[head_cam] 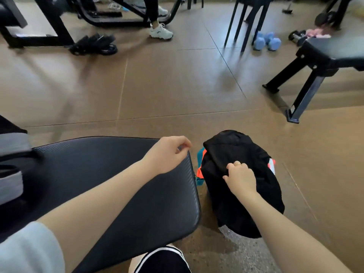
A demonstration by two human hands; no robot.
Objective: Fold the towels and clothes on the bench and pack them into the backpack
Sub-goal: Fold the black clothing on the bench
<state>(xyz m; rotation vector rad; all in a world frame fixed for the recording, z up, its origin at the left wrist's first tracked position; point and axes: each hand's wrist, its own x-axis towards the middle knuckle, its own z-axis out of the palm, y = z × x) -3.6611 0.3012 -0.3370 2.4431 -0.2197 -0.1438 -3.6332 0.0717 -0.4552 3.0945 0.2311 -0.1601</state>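
A brown gym floor with thin seams runs under everything here, and my dark padded worktop fills the lower left. Just beside its right edge, down on the floor, stands the black backpack, with teal and orange fabric showing at its left side and an orange-and-white patch at its right. My right hand rests on top of the backpack, fingers curled and gripping a fold of its black material. My left hand hangs over the far right corner of the worktop, fingers loosely curled with the tips near the thumb; I can't make out anything between them. At the far left edge of the worktop lies a blurred grey and black bundle of cloth. A pale sleeve covers my upper left arm, and my knee in black shorts with a white stripe shows at the bottom. Farther out stand another black bench on the right, blue dumbbells behind a dark chair, and a person's white sneaker beside a black machine frame.
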